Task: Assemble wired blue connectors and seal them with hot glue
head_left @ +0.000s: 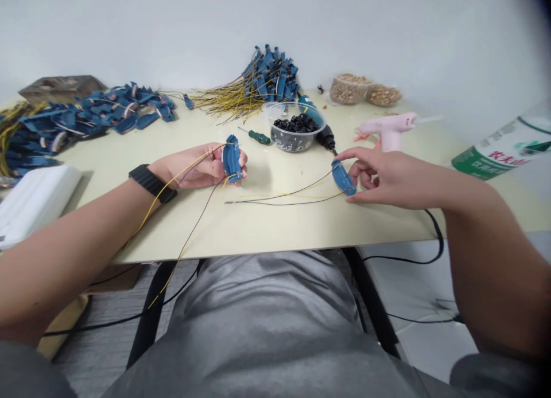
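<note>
My left hand (200, 166) holds a curved blue piece (232, 159) upright between its fingers, and yellow and black wires run from it over my wrist and down past the table edge. Between the thumb and fingers of my right hand (374, 177) is a second curved blue piece (343, 178), gripped at its two ends just over the table (275, 229). Its thin black and yellow wires stretch leftward, their tips close together. Behind my hands stands a clear tub (297, 135) of small black parts.
Blue wired pieces form a heap (269, 77) at the back and a pile (99, 114) at the left. A green screwdriver (259, 137), pink glue gun (390, 128), tubs of tan bits (350, 89), white case (41, 200) and tilted bottle (495, 151) lie around.
</note>
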